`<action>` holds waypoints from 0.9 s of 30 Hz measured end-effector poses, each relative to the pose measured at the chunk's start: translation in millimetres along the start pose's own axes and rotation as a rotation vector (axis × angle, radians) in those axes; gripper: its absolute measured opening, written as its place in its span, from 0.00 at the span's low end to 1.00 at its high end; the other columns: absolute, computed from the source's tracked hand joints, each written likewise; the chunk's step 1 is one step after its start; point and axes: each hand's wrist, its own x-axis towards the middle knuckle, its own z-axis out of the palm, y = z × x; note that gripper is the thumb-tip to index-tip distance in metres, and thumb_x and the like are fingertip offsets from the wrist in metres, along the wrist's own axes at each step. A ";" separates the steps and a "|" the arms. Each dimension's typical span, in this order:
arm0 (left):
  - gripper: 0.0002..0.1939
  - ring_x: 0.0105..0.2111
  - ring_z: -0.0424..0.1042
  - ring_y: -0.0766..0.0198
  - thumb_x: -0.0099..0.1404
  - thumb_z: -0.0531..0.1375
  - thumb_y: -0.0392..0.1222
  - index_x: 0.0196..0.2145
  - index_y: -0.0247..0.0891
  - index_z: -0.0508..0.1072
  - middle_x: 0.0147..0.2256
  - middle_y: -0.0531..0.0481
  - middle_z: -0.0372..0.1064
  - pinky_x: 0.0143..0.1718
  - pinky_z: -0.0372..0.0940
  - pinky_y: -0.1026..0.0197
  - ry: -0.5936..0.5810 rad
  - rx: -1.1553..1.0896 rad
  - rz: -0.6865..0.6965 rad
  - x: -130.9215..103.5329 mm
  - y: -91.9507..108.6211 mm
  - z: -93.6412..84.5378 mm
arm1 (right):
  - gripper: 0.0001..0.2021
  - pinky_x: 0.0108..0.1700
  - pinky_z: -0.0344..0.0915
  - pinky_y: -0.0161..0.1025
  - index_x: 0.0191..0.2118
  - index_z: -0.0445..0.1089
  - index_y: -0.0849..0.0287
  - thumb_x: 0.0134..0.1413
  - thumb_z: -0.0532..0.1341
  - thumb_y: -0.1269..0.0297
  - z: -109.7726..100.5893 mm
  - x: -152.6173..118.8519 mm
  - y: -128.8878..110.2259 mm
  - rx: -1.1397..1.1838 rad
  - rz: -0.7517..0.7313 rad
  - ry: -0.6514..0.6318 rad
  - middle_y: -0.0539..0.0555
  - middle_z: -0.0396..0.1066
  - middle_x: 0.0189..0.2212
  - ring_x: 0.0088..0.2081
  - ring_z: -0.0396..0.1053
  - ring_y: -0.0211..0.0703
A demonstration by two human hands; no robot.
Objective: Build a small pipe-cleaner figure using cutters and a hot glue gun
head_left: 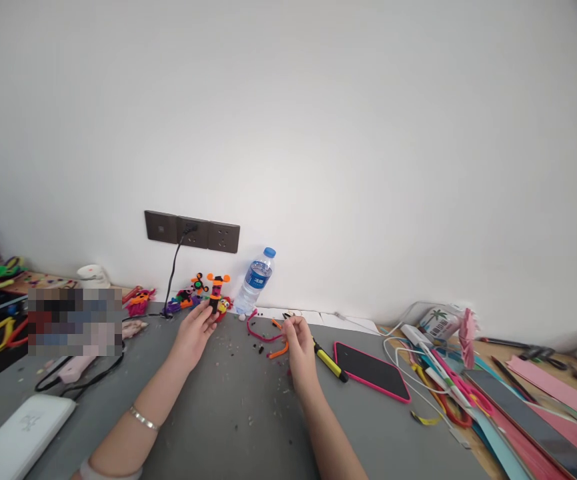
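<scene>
A small black and orange figure with round orange ears stands upright in my left hand, whose fingers are wrapped round its lower part. To the right, my right hand has its fingertips pinched together over the grey mat; a small dark bit shows at them, too small to name. Beside that hand lie an orange pipe-cleaner piece and a curved magenta pipe cleaner. Just right of my right hand is a yellow and black pen-like tool.
A water bottle leans by the wall. Colourful figures stand at the back left. A pink-edged phone, white cables and coloured papers lie right. A white power bank is at the near left.
</scene>
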 end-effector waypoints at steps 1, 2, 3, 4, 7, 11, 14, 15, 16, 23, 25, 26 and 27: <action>0.08 0.28 0.74 0.67 0.62 0.59 0.27 0.36 0.36 0.74 0.29 0.49 0.75 0.28 0.66 0.67 0.021 -0.040 0.001 2.6 3.4 -1.6 | 0.17 0.30 0.59 0.36 0.31 0.59 0.54 0.55 0.56 0.45 -0.4 0.0 0.1 0.004 0.004 -0.003 0.47 0.57 0.23 0.26 0.59 0.40; 0.08 0.27 0.74 0.67 0.63 0.58 0.27 0.35 0.36 0.74 0.29 0.49 0.75 0.27 0.66 0.67 0.033 -0.067 0.003 4.8 6.2 -3.2 | 0.17 0.30 0.59 0.36 0.31 0.59 0.54 0.56 0.55 0.45 -0.5 0.0 0.2 0.009 0.005 -0.006 0.47 0.57 0.23 0.27 0.59 0.40; 0.08 0.27 0.74 0.68 0.64 0.57 0.27 0.34 0.36 0.73 0.29 0.49 0.74 0.27 0.66 0.67 0.036 -0.086 0.006 6.7 8.3 -4.8 | 0.17 0.30 0.59 0.36 0.30 0.59 0.55 0.56 0.55 0.45 -0.5 -0.1 0.3 0.013 0.005 -0.011 0.47 0.57 0.23 0.27 0.58 0.41; 0.08 0.26 0.73 0.69 0.65 0.56 0.27 0.33 0.36 0.72 0.29 0.49 0.74 0.26 0.66 0.68 0.035 -0.100 0.008 8.3 9.8 -6.3 | 0.17 0.30 0.59 0.36 0.30 0.59 0.55 0.56 0.55 0.45 -0.4 -0.2 0.4 0.018 0.006 -0.017 0.47 0.58 0.23 0.27 0.58 0.40; 0.10 0.24 0.71 0.71 0.67 0.54 0.29 0.30 0.35 0.71 0.29 0.48 0.74 0.24 0.66 0.69 0.042 -0.147 0.006 12.3 11.6 -9.9 | 0.17 0.29 0.58 0.36 0.29 0.59 0.55 0.57 0.54 0.45 0.3 -0.3 0.8 0.040 0.005 -0.037 0.47 0.58 0.23 0.26 0.57 0.40; 0.11 0.22 0.69 0.73 0.69 0.51 0.29 0.31 0.33 0.72 0.29 0.48 0.73 0.22 0.65 0.70 0.052 -0.189 0.000 14.6 11.5 -11.5 | 0.17 0.29 0.58 0.36 0.29 0.59 0.55 0.58 0.54 0.46 0.6 -0.2 1.7 0.059 0.004 -0.051 0.46 0.57 0.23 0.25 0.56 0.39; 0.11 0.21 0.69 0.73 0.69 0.52 0.29 0.32 0.33 0.72 0.30 0.48 0.73 0.21 0.65 0.70 0.056 -0.201 -0.006 14.1 11.5 -10.8 | 0.17 0.29 0.58 0.36 0.29 0.59 0.55 0.59 0.53 0.46 0.2 -0.3 2.1 0.055 0.002 -0.054 0.46 0.58 0.23 0.25 0.56 0.39; 0.10 0.21 0.69 0.73 0.68 0.52 0.29 0.32 0.33 0.72 0.30 0.48 0.73 0.22 0.65 0.70 0.058 -0.202 -0.009 13.9 11.6 -10.5 | 0.17 0.29 0.58 0.36 0.29 0.59 0.55 0.59 0.53 0.47 0.2 -0.3 1.9 0.055 0.000 -0.054 0.46 0.57 0.23 0.25 0.56 0.39; 0.10 0.20 0.68 0.73 0.68 0.53 0.29 0.31 0.33 0.71 0.29 0.48 0.73 0.22 0.65 0.70 0.061 -0.200 -0.012 13.6 11.6 -10.1 | 0.17 0.29 0.58 0.36 0.29 0.59 0.55 0.59 0.54 0.47 0.2 -0.3 1.6 0.055 -0.002 -0.053 0.46 0.57 0.22 0.25 0.56 0.39; 0.09 0.19 0.68 0.73 0.67 0.55 0.28 0.30 0.34 0.71 0.28 0.48 0.73 0.21 0.65 0.69 0.037 -0.159 -0.011 8.2 6.1 -4.6 | 0.17 0.28 0.58 0.35 0.29 0.60 0.55 0.57 0.56 0.46 2.8 -0.9 0.0 0.084 0.024 -0.046 0.46 0.58 0.21 0.24 0.56 0.38; 0.08 0.20 0.70 0.72 0.66 0.55 0.28 0.31 0.33 0.71 0.28 0.47 0.74 0.22 0.66 0.69 0.008 -0.135 -0.025 5.2 2.5 -2.1 | 0.17 0.28 0.58 0.35 0.29 0.60 0.55 0.57 0.56 0.46 3.6 -1.3 0.2 0.085 0.027 -0.053 0.46 0.58 0.22 0.24 0.55 0.38; 0.08 0.21 0.70 0.71 0.66 0.55 0.28 0.31 0.33 0.72 0.28 0.47 0.74 0.23 0.67 0.68 -0.009 -0.123 -0.034 3.8 0.6 -1.0 | 0.17 0.28 0.57 0.35 0.29 0.60 0.55 0.57 0.56 0.46 3.8 -1.5 0.2 0.088 0.027 -0.060 0.46 0.58 0.22 0.24 0.55 0.37; 0.08 0.22 0.71 0.70 0.66 0.56 0.28 0.31 0.32 0.72 0.28 0.46 0.74 0.24 0.68 0.68 -0.026 -0.111 -0.043 2.5 -1.3 -0.1 | 0.17 0.28 0.57 0.35 0.29 0.60 0.55 0.57 0.55 0.47 3.9 -1.7 0.1 0.091 0.028 -0.067 0.46 0.58 0.22 0.24 0.55 0.37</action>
